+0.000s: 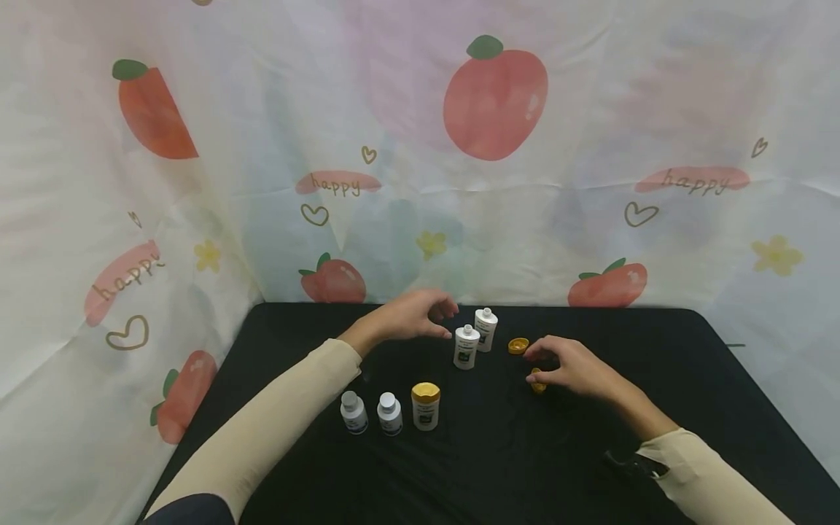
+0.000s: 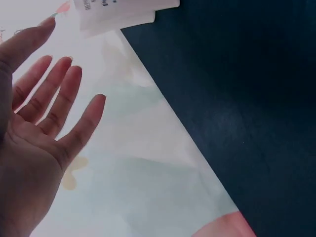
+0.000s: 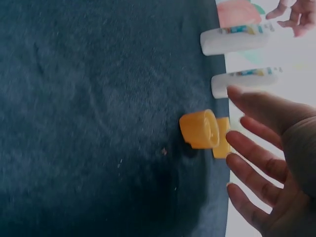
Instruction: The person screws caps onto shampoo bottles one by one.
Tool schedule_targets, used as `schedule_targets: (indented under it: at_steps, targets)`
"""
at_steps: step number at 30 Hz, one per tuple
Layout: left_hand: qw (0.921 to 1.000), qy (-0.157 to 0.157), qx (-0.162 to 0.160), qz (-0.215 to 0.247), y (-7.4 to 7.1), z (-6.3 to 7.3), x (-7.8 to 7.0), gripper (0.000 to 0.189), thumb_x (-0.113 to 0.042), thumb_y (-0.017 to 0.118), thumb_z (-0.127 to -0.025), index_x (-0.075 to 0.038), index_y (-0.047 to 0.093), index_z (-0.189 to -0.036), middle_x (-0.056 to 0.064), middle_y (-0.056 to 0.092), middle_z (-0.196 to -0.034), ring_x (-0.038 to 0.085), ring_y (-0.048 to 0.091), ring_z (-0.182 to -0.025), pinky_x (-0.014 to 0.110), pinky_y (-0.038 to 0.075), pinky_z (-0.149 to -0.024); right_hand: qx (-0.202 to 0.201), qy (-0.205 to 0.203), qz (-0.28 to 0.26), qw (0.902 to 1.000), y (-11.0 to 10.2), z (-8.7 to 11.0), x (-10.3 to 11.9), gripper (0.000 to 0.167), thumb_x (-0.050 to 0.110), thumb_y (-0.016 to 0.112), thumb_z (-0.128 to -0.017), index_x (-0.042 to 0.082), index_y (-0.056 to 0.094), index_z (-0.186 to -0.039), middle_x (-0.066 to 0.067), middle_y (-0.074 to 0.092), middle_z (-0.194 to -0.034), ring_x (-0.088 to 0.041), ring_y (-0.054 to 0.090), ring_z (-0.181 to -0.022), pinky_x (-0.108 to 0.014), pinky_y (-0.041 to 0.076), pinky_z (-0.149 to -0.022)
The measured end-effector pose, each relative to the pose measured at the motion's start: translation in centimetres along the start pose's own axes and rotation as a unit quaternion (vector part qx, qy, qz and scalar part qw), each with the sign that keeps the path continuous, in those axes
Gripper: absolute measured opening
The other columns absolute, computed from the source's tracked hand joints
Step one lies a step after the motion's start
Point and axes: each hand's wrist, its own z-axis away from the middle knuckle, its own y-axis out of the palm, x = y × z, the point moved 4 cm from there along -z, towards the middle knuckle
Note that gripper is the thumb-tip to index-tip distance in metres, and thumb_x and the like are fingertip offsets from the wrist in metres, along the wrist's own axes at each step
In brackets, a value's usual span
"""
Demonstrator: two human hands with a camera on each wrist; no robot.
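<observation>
My left hand [image 1: 413, 315] hovers just left of two uncapped white bottles, a nearer one [image 1: 467, 348] and a farther one [image 1: 485, 332], both upright. Its fingers are spread and hold nothing in the left wrist view, where the hand [image 2: 44, 123] is apart from the white bottles [image 2: 118, 15] at the top. My right hand [image 1: 574, 367] is beside two yellow caps. The nearer cap [image 1: 539, 386] is partly covered by its fingers; the other cap [image 1: 518, 345] lies farther back. In the right wrist view, the relaxed fingers appear apart from the nearer cap [image 3: 197, 129].
Two small white bottles with white caps, a left one [image 1: 354, 414] and a right one [image 1: 390, 415], stand at the front left. Beside them is a white bottle with a yellow cap [image 1: 425, 412]. A printed curtain [image 1: 394, 109] hangs behind the black table [image 1: 485, 467].
</observation>
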Motion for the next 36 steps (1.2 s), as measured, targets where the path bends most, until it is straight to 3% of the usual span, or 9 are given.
schedule_targets:
  at_steps: [8, 14, 24, 32, 36]
  targets:
    - [0.9982, 0.035, 0.03, -0.038, 0.7, -1.5, -0.1, 0.047, -0.022, 0.079, -0.091, -0.006, 0.061, -0.132, 0.005, 0.066, -0.127, 0.021, 0.063, -0.114, 0.035, 0.05, -0.099, 0.048, 0.003, -0.014, 0.9987, 0.1, 0.6, -1.2, 0.051, 0.038, 0.085, -0.082, 0.008, 0.069, -0.12, -0.002, 0.068, -0.116, -0.025, 0.067, -0.107, -0.047, 0.055, -0.089]
    - [0.9974, 0.036, 0.047, -0.042, 1.6, -2.3, -0.1, 0.043, -0.021, 0.078, -0.092, -0.009, 0.062, -0.13, 0.004, 0.066, -0.127, 0.019, 0.063, -0.113, 0.034, 0.05, -0.098, 0.077, -0.009, -0.02, 0.9968, 0.4, 1.0, -1.7, 0.049, 0.032, 0.086, -0.083, 0.009, 0.068, -0.122, -0.003, 0.066, -0.117, -0.026, 0.064, -0.104, -0.046, 0.055, -0.088]
    - [0.9971, 0.025, 0.063, -0.035, 2.7, -3.2, 0.0, 0.033, -0.016, 0.075, -0.094, -0.011, 0.064, -0.125, 0.003, 0.067, -0.124, 0.017, 0.063, -0.113, 0.03, 0.051, -0.097, 0.081, -0.01, -0.012, 0.9966, 0.4, 1.1, -1.8, 0.043, 0.028, 0.086, -0.082, 0.011, 0.071, -0.119, 0.002, 0.066, -0.11, -0.021, 0.064, -0.099, -0.039, 0.056, -0.084]
    - [0.9958, 0.031, 0.07, -0.052, 3.1, -3.4, 0.1, 0.024, -0.021, 0.074, -0.095, -0.014, 0.065, -0.116, 0.0, 0.066, -0.112, 0.025, 0.064, -0.111, 0.032, 0.05, -0.091, 0.084, -0.021, -0.009, 0.9962, 0.3, 1.0, -1.7, 0.04, 0.025, 0.088, -0.08, 0.011, 0.073, -0.114, 0.002, 0.067, -0.105, -0.016, 0.061, -0.088, -0.031, 0.053, -0.076]
    - [0.9963, 0.026, 0.07, -0.043, 3.2, -3.3, 0.1, 0.021, -0.02, 0.074, -0.095, -0.014, 0.065, -0.114, -0.002, 0.065, -0.107, 0.018, 0.064, -0.102, 0.029, 0.05, -0.087, 0.085, -0.025, -0.013, 0.9959, 0.4, 1.1, -1.7, 0.034, 0.023, 0.087, -0.081, 0.012, 0.074, -0.111, 0.004, 0.066, -0.102, -0.015, 0.06, -0.086, -0.031, 0.053, -0.074]
